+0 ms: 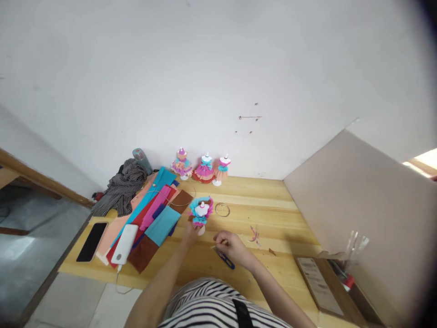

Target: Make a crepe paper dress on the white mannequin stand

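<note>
Three frilled mannequins (205, 170) stand, seemingly finished, along the back edge of the tabletop (273, 196), while the left hand (191, 233) grips a fourth mannequin (201, 209), already ruffled, midway frontward, the right hand (232, 247) pinched together, remaining trimming unclear.

The dress form (202, 209) in the left hand (191, 233) is white, frilled turquoise, magenta and brown. Left of that hand, the sheets (165, 222) are turquoise, pink, red, peach, navy and brown, the phone (92, 241) black, the power bank (124, 243) white. Beside the right hand (231, 246), the tool (226, 260) is blue, the desk (273, 192) yellow; the shirt (208, 300) below both hands is striped black-and-white.
</note>
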`<state>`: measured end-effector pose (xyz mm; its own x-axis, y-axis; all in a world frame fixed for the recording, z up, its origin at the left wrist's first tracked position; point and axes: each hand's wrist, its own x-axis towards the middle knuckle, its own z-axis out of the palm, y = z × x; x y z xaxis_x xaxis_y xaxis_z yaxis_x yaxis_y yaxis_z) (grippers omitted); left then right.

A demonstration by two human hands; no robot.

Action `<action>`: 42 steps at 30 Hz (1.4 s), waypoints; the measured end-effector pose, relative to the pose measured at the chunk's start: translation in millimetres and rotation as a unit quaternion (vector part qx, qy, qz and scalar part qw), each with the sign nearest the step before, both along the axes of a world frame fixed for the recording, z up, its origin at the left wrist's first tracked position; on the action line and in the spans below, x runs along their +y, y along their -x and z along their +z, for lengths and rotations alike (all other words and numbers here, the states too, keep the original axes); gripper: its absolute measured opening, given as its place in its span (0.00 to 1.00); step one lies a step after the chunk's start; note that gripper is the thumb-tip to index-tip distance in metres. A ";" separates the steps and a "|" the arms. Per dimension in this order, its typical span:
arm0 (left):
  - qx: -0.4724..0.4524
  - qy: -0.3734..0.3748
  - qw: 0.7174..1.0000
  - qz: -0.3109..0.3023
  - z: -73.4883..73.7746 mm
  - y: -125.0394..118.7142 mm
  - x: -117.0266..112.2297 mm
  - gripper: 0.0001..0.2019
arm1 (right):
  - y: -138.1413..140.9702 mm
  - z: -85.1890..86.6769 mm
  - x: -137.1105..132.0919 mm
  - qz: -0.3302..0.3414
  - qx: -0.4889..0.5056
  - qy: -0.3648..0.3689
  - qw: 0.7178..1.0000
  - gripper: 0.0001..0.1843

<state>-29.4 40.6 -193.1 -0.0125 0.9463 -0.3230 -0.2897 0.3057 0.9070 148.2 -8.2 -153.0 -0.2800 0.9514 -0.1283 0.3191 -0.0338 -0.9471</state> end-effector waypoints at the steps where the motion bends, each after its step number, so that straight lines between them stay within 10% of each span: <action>1: 0.016 -0.003 0.999 -0.031 5.2 -1.1 -1.5 0.12 | -4.2 7.7 -1.4 -0.011 0.015 0.001 1.000 0.07; 11: 0.052 -0.147 0.968 -0.195 155.2 -8.7 -32.6 0.14 | 0.7 135.1 -1.0 -0.044 0.184 -0.064 0.980 0.16; 15: 0.062 -0.179 0.954 -0.234 194.1 -15.4 -42.8 0.20 | 16.0 166.2 2.6 -0.008 0.247 -0.030 0.969 0.18; 27: 0.024 -0.142 0.979 -0.141 216.5 4.7 -30.5 0.18 | 23.9 188.6 8.7 -0.113 0.329 -0.085 0.934 0.18; 42: -0.121 -0.147 0.980 -0.056 235.3 -22.5 -31.3 0.13 | 35.6 220.1 -6.6 -0.074 -0.029 -0.355 0.932 0.08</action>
<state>-6.9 9.4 42.2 0.1404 0.9900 -0.0159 -0.4860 0.0829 0.8700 112.6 -14.8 67.1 -0.1521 0.8301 0.5365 0.4123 0.5466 -0.7288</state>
